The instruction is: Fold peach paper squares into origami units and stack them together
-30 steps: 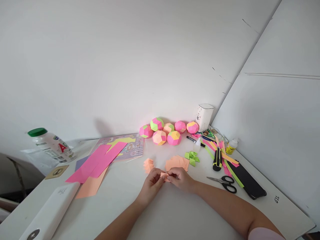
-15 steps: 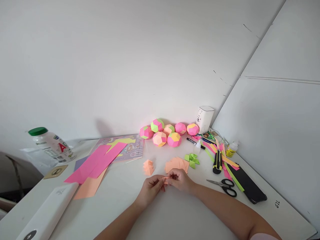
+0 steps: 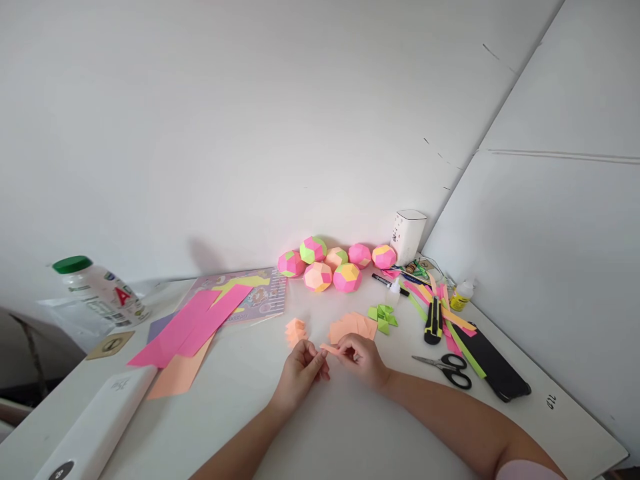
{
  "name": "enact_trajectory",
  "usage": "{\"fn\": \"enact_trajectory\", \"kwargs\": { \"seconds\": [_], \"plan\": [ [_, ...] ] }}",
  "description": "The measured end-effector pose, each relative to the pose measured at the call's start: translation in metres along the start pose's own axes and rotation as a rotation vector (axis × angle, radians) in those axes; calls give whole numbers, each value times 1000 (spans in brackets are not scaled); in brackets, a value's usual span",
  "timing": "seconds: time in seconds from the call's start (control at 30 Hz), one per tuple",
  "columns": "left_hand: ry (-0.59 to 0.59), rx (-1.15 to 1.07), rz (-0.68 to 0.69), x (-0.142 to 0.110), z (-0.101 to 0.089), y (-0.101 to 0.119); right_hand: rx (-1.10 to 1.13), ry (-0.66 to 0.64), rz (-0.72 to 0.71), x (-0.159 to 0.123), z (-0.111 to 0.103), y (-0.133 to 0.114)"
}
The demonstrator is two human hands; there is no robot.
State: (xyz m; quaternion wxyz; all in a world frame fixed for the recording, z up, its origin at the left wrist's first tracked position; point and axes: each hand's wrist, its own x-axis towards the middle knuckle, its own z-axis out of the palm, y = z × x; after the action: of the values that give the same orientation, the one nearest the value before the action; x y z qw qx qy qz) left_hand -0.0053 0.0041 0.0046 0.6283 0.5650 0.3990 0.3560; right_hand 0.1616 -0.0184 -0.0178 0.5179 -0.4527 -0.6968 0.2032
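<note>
A small folded piece of peach paper is pinched in the thumb and fingers of my right hand. My left hand is closed with curled fingers, its thumb tip against the left end of that piece; whether it grips firmly is hard to see. Just beyond my hands lies a spread of flat peach paper pieces. A small stack of folded peach pieces stands beyond my left hand. Folded green pieces sit to the right of the peach spread.
Several many-faced paper balls line the wall. Scissors, a utility knife, a black flat case and a glue bottle lie right. Left are pink sheets, a white box and a green-capped bottle.
The peach piece now shows more of its surface, its left end sticking out from my right fingers. My left fingers have drawn slightly away to the left. The view has shifted a little.
</note>
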Motion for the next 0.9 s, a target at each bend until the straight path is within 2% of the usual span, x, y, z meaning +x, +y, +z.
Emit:
{"fn": "enact_trajectory", "kwargs": {
  "seconds": [0.17, 0.3, 0.57, 0.77, 0.9],
  "plan": [
    [-155, 148, 57, -1, -5, 3, -103, 39, -211, -1, 1, 3],
    [-171, 122, 56, 1, -8, 1, -130, -28, -321, -2, 1, 1],
    [-126, 16, 71, 4, -6, -1, 4, -105, -159, 1, -1, -4],
    [-142, -32, 92, 5, -6, -2, 74, -165, -123, 0, -1, -7],
    [-143, -37, 43, 6, -8, -3, 69, -176, -64, -3, -1, -4]
  ]
}}
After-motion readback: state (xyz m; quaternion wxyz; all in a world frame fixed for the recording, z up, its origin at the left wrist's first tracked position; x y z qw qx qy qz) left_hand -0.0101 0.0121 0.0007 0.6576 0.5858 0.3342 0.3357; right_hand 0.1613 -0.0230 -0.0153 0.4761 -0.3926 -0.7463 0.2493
